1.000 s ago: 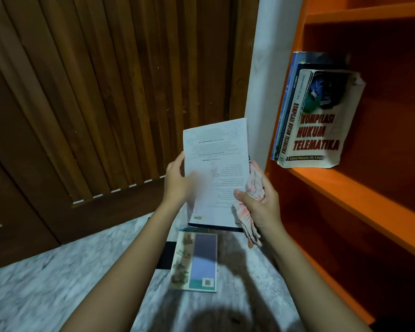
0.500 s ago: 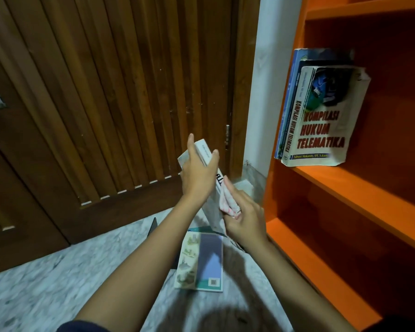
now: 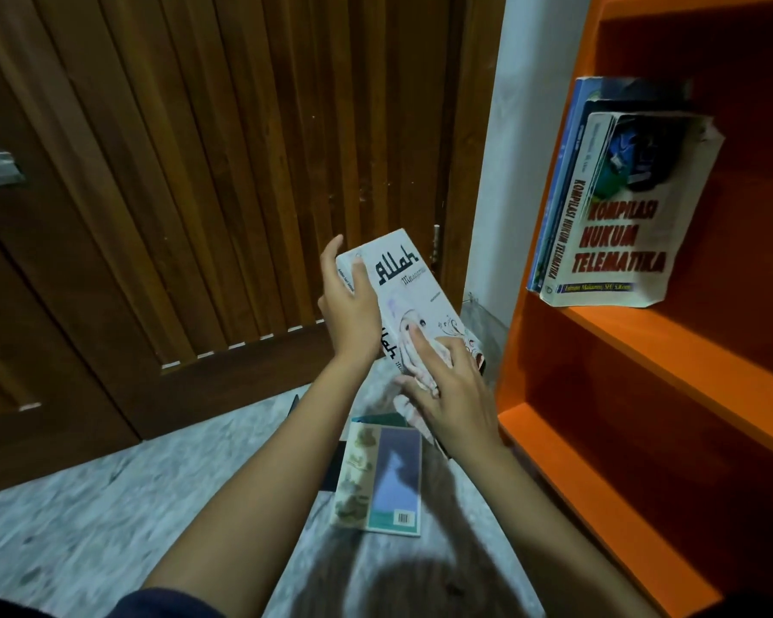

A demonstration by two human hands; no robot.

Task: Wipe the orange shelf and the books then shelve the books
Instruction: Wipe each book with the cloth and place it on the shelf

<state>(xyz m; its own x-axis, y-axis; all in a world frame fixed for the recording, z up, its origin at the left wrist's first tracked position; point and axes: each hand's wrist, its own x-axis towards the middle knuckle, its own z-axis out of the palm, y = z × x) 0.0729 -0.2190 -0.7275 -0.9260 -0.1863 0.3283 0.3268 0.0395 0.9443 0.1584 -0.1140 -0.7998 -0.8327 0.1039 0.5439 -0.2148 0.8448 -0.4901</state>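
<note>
My left hand (image 3: 349, 305) grips a white paperback book (image 3: 413, 301) left of the orange wooden shelf (image 3: 643, 345). My right hand (image 3: 454, 394) presses a pale cloth (image 3: 416, 363) on its cover; pushing too hard could twist it loose.

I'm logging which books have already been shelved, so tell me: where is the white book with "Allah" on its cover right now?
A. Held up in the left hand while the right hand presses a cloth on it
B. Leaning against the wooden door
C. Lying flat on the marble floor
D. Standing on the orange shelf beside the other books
A: the left hand grips the white book in the air while the right hand presses a cloth against its cover.
</note>
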